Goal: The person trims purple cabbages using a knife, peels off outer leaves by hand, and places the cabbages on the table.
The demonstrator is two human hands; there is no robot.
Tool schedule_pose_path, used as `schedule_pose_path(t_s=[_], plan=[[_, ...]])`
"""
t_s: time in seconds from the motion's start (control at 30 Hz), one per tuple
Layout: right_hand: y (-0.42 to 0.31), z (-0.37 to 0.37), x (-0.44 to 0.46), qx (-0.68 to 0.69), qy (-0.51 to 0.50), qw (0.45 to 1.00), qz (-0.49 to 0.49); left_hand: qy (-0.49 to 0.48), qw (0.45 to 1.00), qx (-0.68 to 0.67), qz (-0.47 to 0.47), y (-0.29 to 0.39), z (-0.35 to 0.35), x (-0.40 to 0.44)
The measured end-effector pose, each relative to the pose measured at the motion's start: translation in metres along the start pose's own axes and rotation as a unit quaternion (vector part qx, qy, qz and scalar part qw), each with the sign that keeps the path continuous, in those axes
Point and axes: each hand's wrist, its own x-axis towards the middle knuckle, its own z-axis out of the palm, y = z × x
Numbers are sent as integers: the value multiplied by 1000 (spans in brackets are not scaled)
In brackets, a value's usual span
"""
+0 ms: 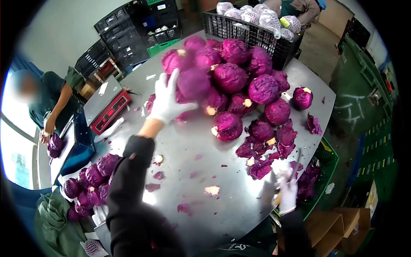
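My left hand (167, 99), in a white glove, has its fingers spread beside a motion-blurred purple cabbage (193, 84) at the left side of the heap. Whether the palm touches that cabbage is unclear. Many red cabbages (230, 78) with pale cut stems are piled on the metal table (188, 165). At the lower right, my gloved right hand (287, 193) is closed around a knife (296, 165), its thin blade pointing up. Loose purple leaves (260, 168) lie between this hand and the heap.
A black crate (257, 39) of net-wrapped cabbages stands behind the table. Red-framed scales (110, 112) are at the left, near a co-worker (53, 100) handling a cabbage. More cabbages (95, 176) lie lower left. A green crate (327, 165) of leaves sits beyond the right edge.
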Motion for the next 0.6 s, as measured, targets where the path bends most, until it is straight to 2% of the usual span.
schedule_pose_path(t_s=[0.03,0.1,0.13,0.17,0.2,0.23,0.3,0.37,0.43,0.5,0.53,0.57,0.6], plan=[[9,7,-4,121,-73,986,88,6,1000,-14,-25,15,22,13],[20,47,-25,292,-180,905,253,-10,995,-10,-104,31,54,35],[22,70,-46,158,-244,936,198,17,994,5,-108,27,68,42],[30,84,-56,144,-332,894,264,50,992,-7,-112,24,75,44],[29,103,-66,128,-374,864,311,54,992,-42,-105,23,74,45],[40,110,-75,147,-423,833,324,58,991,-73,-97,17,71,46],[56,112,-71,-43,-491,851,183,42,964,-243,-99,2,60,41],[112,83,-49,48,-385,902,188,-6,851,-501,-158,26,26,20],[50,78,-19,19,-220,967,127,-44,691,-691,-208,45,0,-12],[23,60,-3,-15,-181,979,93,-73,558,-786,-256,56,-11,-53],[12,50,1,-33,-156,984,72,-94,516,-811,-257,61,-13,-75],[-2,45,2,-52,-130,989,51,-100,501,-822,-251,74,-18,-94],[-14,46,-6,-61,-155,984,66,-89,458,-837,-286,84,-18,-117]])
